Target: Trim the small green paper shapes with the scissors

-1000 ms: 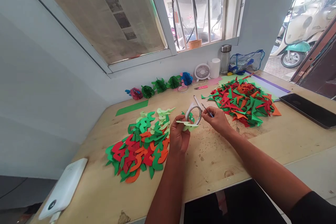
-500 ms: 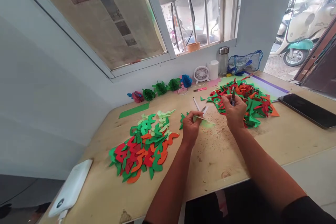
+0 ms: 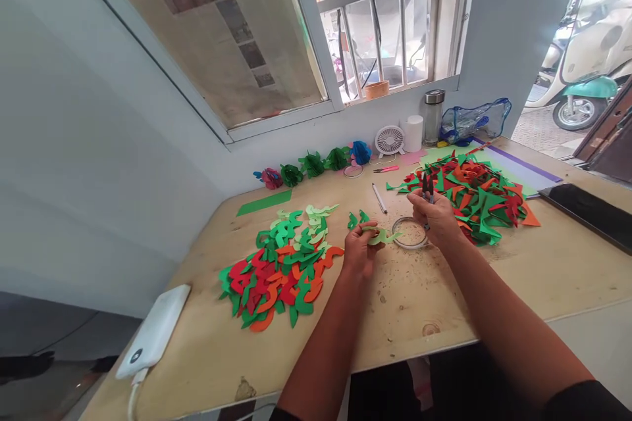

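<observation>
My left hand [image 3: 361, 250] is closed on a light green paper cutout [image 3: 380, 235] with curved edges, holding it above the wooden table. My right hand [image 3: 439, 218] grips a pair of small dark-bladed scissors [image 3: 428, 185], their tips pointing up and slightly apart. A thin white ring [image 3: 409, 247], like a tape roll, shows between the hands; whether my right fingers touch it I cannot tell. Just beyond my left hand lie two small green cutouts [image 3: 358, 219]. To the left spreads a pile of red, orange and green cutouts [image 3: 276, 270].
Red and green paper scraps [image 3: 478, 187] are heaped beyond my right hand, beside a phone [image 3: 587, 210]. A white pen [image 3: 379, 198] lies in the middle. Paper flowers [image 3: 312, 164], a small fan [image 3: 390, 141] and a glass bottle [image 3: 433, 120] line the wall. A power bank [image 3: 155, 329] lies at left.
The light green cutout in my left hand has turned to show its flat face. The white ring now shows between my hands. My right hand still holds the scissors, and the view has shifted left.
</observation>
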Demonstrator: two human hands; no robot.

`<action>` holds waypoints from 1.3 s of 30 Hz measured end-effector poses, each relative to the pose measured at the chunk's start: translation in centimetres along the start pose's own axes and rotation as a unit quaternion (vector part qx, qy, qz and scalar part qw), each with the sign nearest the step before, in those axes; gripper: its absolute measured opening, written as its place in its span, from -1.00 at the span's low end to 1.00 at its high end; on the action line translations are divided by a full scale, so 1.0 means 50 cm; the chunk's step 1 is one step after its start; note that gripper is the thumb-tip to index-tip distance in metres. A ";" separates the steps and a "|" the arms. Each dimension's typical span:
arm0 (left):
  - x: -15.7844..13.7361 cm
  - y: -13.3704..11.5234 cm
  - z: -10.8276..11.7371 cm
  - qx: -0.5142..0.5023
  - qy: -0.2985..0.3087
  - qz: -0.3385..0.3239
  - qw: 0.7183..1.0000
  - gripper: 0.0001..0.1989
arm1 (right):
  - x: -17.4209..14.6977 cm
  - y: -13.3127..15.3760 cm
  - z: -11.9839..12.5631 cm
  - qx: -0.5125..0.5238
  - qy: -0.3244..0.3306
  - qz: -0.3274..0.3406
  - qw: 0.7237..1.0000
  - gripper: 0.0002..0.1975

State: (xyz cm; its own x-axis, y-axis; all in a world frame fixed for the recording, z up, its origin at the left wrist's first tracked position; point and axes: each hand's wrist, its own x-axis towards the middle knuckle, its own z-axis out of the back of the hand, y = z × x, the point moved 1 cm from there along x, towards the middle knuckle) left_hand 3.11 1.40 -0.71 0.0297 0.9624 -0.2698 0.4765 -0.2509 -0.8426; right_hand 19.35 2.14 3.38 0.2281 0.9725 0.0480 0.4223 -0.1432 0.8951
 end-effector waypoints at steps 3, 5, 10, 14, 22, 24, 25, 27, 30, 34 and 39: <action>0.002 -0.001 0.004 -0.031 0.041 -0.012 0.999 -0.70 | -0.005 0.000 -0.004 -0.006 0.061 -0.025 0.998 -0.63; 0.003 -0.005 0.002 -0.055 0.077 -0.026 0.995 -0.71 | -0.008 -0.003 -0.007 -0.009 0.106 -0.050 0.993 -0.65; -0.001 -0.022 -0.002 -0.091 0.151 -0.067 0.982 -0.77 | -0.018 -0.014 -0.011 -0.018 0.183 -0.101 0.978 -0.71; -0.007 -0.033 -0.002 -0.103 0.171 -0.093 0.976 -0.75 | -0.023 -0.017 -0.012 -0.024 0.210 -0.121 0.970 -0.73; -0.012 -0.040 0.006 -0.115 0.176 -0.088 0.974 -0.71 | -0.029 -0.012 -0.025 -0.029 0.230 -0.133 0.964 -0.71; -0.011 -0.039 0.010 -0.122 0.167 -0.090 0.974 -0.70 | -0.031 -0.012 -0.028 -0.023 0.226 -0.139 0.964 -0.70; -0.011 -0.039 0.012 -0.121 0.160 -0.092 0.975 -0.70 | -0.032 -0.012 -0.029 -0.023 0.228 -0.140 0.963 -0.70; -0.009 -0.038 0.017 -0.122 0.146 -0.093 0.977 -0.71 | -0.033 -0.015 -0.031 -0.021 0.236 -0.146 0.961 -0.70; -0.006 -0.037 0.024 -0.137 0.131 -0.099 0.977 -0.71 | -0.034 -0.023 -0.032 -0.013 0.244 -0.151 0.958 -0.70; -0.002 -0.035 0.029 -0.145 0.103 -0.112 0.978 -0.70 | -0.035 -0.028 -0.034 -0.005 0.252 -0.150 0.956 -0.72; 0.008 -0.029 0.037 -0.118 0.048 -0.118 0.985 -0.77 | -0.036 -0.027 -0.036 -0.004 0.222 -0.154 0.963 -0.70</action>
State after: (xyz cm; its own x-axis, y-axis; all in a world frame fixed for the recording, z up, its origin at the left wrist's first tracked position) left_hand 0.81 1.95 -0.48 -0.0289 0.9993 -0.0257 0.6704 0.0003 -0.7420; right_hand 16.77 0.90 2.90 -0.3049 0.9516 -0.0375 0.4026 0.1645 0.9005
